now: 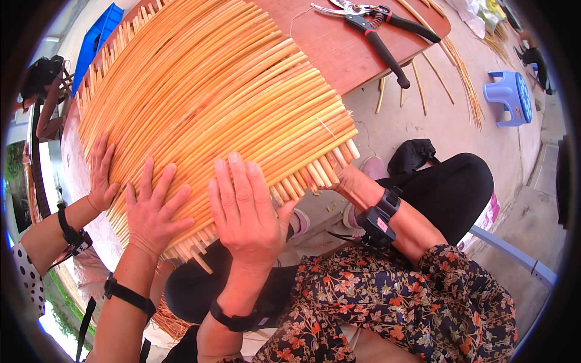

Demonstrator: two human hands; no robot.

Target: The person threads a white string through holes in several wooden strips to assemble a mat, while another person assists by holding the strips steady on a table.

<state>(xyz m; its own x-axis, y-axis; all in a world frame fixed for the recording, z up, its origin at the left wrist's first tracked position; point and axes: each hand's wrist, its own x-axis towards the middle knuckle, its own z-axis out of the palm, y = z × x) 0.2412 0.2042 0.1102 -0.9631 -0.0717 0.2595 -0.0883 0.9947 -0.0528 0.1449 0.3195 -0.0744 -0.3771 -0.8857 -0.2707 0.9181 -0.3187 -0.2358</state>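
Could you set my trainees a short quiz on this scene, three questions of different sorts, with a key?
1. True or false: the person's left hand lies palm-down on the stick mat.
2. Which tool lies on the table? (a) hammer (b) black-handled shears (c) paintbrush
3. Fill in: in the picture, the blue stool stands to the ____ of the table.

Key: 1 true; 2 b; 3 right
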